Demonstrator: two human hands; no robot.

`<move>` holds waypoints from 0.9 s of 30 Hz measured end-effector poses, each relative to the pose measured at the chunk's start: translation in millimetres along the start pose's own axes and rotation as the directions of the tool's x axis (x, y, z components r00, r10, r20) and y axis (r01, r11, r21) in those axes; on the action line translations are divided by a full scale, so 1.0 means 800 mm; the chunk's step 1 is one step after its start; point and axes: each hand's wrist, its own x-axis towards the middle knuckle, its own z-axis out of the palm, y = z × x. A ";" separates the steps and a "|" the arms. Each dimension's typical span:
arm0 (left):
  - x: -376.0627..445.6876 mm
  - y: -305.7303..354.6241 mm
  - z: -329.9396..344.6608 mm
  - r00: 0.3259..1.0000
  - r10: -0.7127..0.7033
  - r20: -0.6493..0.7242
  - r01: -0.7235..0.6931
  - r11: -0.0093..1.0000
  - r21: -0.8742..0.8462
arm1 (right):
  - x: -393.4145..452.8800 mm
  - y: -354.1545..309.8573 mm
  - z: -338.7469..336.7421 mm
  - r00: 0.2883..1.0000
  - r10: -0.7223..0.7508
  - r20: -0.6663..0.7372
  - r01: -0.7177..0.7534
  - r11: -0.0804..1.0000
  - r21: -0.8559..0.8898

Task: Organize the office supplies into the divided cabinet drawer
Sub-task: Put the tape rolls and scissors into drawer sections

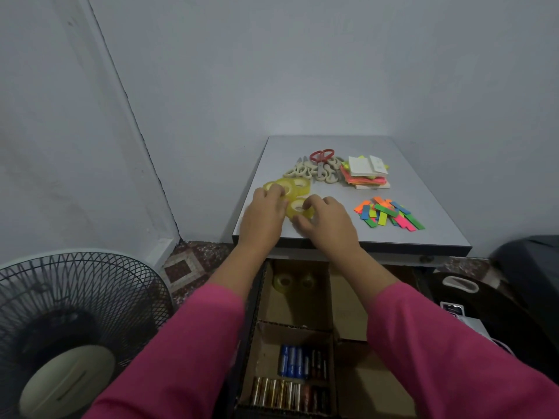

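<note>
**Both hands gathering tape rolls above an open, divided drawer**

Seen from a head camera looking down. Two arms in pink sleeves reaching forward onto a grey surface (423, 189) set in a room corner. Left hand (266, 216) curled over yellow tape rolls (292, 187) at the surface's 9 o'clock edge, fingers wrapped on the nearest of them. Right hand (328, 220) just beside it, fingers and thumb pinching one separate tape roll (298, 207). Probably a two-handed pickup, to move several rolls in one trip.

Elsewhere on the surface, sorted by kind: a heap of scissors (317, 169) at 12 o'clock, mostly cream, one pair red-handled; a stack of sticky notes (364, 175) at 1 o'clock; a loose fan of bright paper strips (388, 214) at 3 o'clock.

Directly below, at 6 o'clock, the open drawer (348, 313) with cardboard dividers. Far left compartment already holding two tape rolls (295, 281), likely the target for those in hand. Near left compartment filled with rows of batteries (298, 376). Right-hand compartments largely hidden behind the right arm.

Black fan (72, 322) on the floor at 8 o'clock.
</note>
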 end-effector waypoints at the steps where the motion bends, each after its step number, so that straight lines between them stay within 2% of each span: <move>1: -0.008 0.000 -0.003 1.000 0.012 -0.016 -0.012 1.000 -0.028 | -0.006 0.002 -0.003 1.000 -0.013 -0.015 0.013 0.999 0.050; 3: -0.027 0.000 -0.008 0.996 0.062 -0.066 -0.066 0.997 -0.051 | -0.022 0.005 -0.008 0.993 -0.077 -0.091 0.087 0.990 0.108; 6: -0.062 -0.004 -0.014 0.958 0.225 -0.176 -0.228 0.974 0.004 | -0.059 0.013 -0.014 0.943 -0.246 -0.223 0.268 0.961 0.073; 9: -0.097 -0.018 -0.013 0.925 0.338 -0.176 -0.343 0.939 -0.001 | -0.099 0.030 -0.012 0.908 -0.349 -0.232 0.362 0.932 0.016; 13: -0.133 -0.047 -0.004 0.924 0.383 -0.014 -0.381 0.922 0.071 | -0.137 0.054 -0.001 0.942 -0.329 -0.065 0.325 0.944 -0.063; 17: -0.138 -0.066 0.006 0.900 0.388 0.198 -0.430 0.866 0.257 | -0.146 0.063 0.009 0.960 -0.227 0.165 0.255 0.950 -0.178; 20: -0.132 -0.063 0.010 0.824 0.423 0.377 -0.552 0.750 0.364 | -0.139 0.057 0.009 0.942 -0.182 0.283 0.244 0.948 -0.203; 23: -0.129 -0.053 0.014 0.752 0.370 0.545 -0.624 0.664 0.412 | -0.126 0.044 0.013 0.909 -0.162 0.383 0.287 0.911 -0.296; 27: -0.122 -0.041 0.019 0.675 0.298 0.675 -0.689 0.583 0.431 | -0.113 0.031 0.026 0.848 -0.024 0.529 0.289 0.859 -0.424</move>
